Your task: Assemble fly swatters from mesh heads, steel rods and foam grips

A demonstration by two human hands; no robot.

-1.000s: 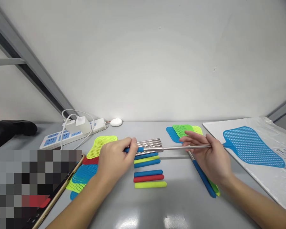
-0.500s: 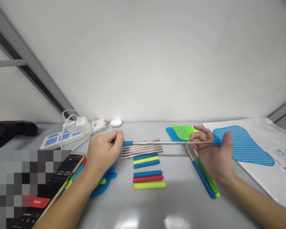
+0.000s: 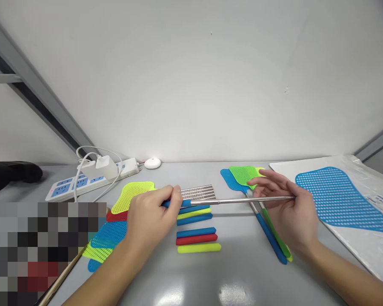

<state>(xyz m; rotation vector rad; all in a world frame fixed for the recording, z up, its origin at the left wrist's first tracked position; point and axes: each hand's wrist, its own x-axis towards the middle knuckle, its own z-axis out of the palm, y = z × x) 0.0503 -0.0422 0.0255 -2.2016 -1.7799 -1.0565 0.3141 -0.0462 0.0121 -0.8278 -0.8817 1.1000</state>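
Observation:
A fly swatter spans both hands, level above the table, its blue mesh head (image 3: 341,197) out to the right. My left hand (image 3: 155,216) is closed around its blue handle (image 3: 185,203). From there the thin metal rod (image 3: 242,200) runs to my right hand (image 3: 287,208), whose thumb presses it near the head while the other fingers are loosely curled. The joint between rod and head is hidden by this hand. Below the rod lie several metal rods (image 3: 198,192) and loose blue, yellow and red handles (image 3: 196,239). Beside my left hand are loose mesh swatter heads (image 3: 132,195).
Assembled-looking swatters with a green head (image 3: 242,175) and blue and green handles lie beside my right hand. A white plastic package (image 3: 354,250) is at the right. A power strip (image 3: 92,180) with chargers and a small white round device (image 3: 152,163) sit at the back left.
My left hand has moved right and slightly down with the handle. The swatter's head has shifted farther right past my right hand. More of the loose heads at left now show.

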